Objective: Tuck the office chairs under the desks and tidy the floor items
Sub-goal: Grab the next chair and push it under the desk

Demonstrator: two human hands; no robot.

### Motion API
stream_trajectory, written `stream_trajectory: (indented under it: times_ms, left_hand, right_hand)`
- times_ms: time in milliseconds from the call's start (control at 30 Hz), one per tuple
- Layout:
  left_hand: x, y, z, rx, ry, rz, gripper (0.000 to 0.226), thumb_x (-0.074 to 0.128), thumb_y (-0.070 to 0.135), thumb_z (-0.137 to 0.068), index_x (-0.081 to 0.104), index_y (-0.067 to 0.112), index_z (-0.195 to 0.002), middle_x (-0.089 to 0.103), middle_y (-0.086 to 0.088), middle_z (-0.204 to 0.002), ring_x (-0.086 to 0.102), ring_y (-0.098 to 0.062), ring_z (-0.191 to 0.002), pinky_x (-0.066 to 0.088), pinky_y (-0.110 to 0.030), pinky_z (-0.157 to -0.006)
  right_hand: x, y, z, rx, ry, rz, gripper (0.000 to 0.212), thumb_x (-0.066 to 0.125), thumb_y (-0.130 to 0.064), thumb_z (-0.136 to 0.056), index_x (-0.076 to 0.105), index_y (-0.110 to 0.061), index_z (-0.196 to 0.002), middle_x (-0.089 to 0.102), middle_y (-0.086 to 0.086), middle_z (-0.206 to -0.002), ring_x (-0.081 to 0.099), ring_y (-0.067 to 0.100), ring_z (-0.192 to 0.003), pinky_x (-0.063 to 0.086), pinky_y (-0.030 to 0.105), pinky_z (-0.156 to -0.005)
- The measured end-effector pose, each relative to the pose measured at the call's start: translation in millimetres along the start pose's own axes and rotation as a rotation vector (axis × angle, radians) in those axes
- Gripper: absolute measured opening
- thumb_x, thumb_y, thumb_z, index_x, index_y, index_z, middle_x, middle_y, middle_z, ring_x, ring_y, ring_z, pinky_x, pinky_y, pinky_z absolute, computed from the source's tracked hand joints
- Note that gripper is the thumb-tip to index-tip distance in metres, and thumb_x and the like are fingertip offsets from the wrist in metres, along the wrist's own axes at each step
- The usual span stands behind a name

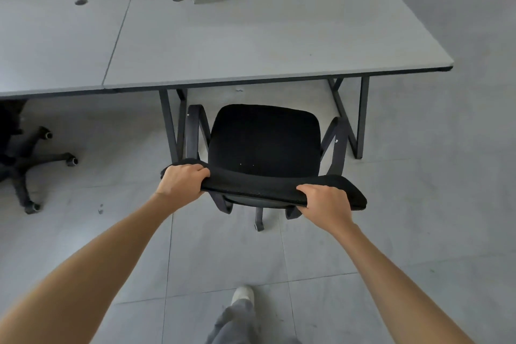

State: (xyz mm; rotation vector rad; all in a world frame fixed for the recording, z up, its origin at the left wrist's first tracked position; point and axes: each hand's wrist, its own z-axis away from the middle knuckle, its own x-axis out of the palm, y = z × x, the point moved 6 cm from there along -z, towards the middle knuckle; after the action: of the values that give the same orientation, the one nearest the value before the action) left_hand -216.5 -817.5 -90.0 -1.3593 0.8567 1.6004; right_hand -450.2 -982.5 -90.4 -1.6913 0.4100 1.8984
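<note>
The office chair (264, 142) faces the worktop (251, 36) with its seat just short of the edge, my left hand (183, 180) and right hand (325, 204) both clamped on its backrest, and a crooked push could knock its armrests against the worktop legs.

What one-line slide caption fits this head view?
Left hand and right hand grip the backrest of a black office chair facing the grey desk, seat not yet under.
</note>
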Motion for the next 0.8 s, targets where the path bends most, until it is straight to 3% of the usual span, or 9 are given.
stream_trajectory:
  times_ms: [133, 267, 433, 567, 800]
  left_hand:
    - [-12.3, -24.1, -43.5, -0.087, 0.082, 0.066, 0.025, 0.064, 0.015, -0.077, 0.064, 0.013, -0.101, 0.07, -0.004, -0.096, 0.065, -0.026, -0.09, 0.052, -0.036, -0.081]
    - [-23.4, -7.8, -76.7, 0.062, 0.27, 0.114, 0.03, 0.067, 0.031, -0.08, 0.065, 0.01, -0.101, 0.071, -0.006, -0.097, 0.066, -0.025, -0.093, 0.047, -0.043, -0.091]
    - [-31.6, -40.4, -131.2, -0.002, 0.221, 0.093, 0.049, 0.035, 0.048, -0.087, 0.065, 0.01, -0.094, 0.07, -0.005, -0.089, 0.066, -0.027, -0.086, 0.046, -0.045, -0.089]
    - [-35.2, -59.7, -162.2, -0.037, 0.231, 0.102, 0.047, 0.037, 0.047, -0.086, 0.064, 0.011, -0.094, 0.07, -0.003, -0.09, 0.066, -0.026, -0.085, 0.04, -0.039, -0.089]
    - [-35.6, -74.7, -181.0, -0.035, 0.237, 0.14, 0.048, 0.038, 0.051, -0.087, 0.066, 0.014, -0.098, 0.071, -0.001, -0.094, 0.065, -0.022, -0.088, 0.036, -0.034, -0.088]
  right_hand:
    - [-11.3, -8.1, -68.3, 0.008, 0.021, 0.024, 0.03, 0.054, -0.036, -0.085, 0.06, -0.025, -0.113, 0.07, -0.003, -0.095, 0.064, 0.023, -0.084, 0.039, 0.025, -0.06]
    - [-18.5, -14.8, -130.3, -0.014, 0.03, 0.023, 0.033, 0.055, -0.037, -0.084, 0.06, -0.025, -0.115, 0.07, -0.003, -0.099, 0.064, 0.023, -0.086, 0.041, 0.027, -0.063]
    - [-33.9, -19.1, -190.3, -0.193, 0.136, -0.04, 0.046, 0.049, -0.052, -0.084, 0.06, -0.02, -0.116, 0.07, -0.005, -0.105, 0.066, 0.019, -0.087, 0.043, 0.026, -0.061]
    - [-48.7, -22.0, -219.3, -0.303, 0.323, -0.128, 0.065, 0.03, -0.066, -0.083, 0.069, -0.018, -0.102, 0.074, -0.007, -0.098, 0.07, 0.011, -0.077, 0.034, 0.017, -0.051]
    - [-52.2, -20.8, -242.2, -0.272, 0.319, -0.157, 0.073, 0.015, -0.066, -0.088, 0.071, -0.02, -0.094, 0.074, -0.01, -0.09, 0.069, 0.008, -0.069, 0.033, 0.015, -0.045]
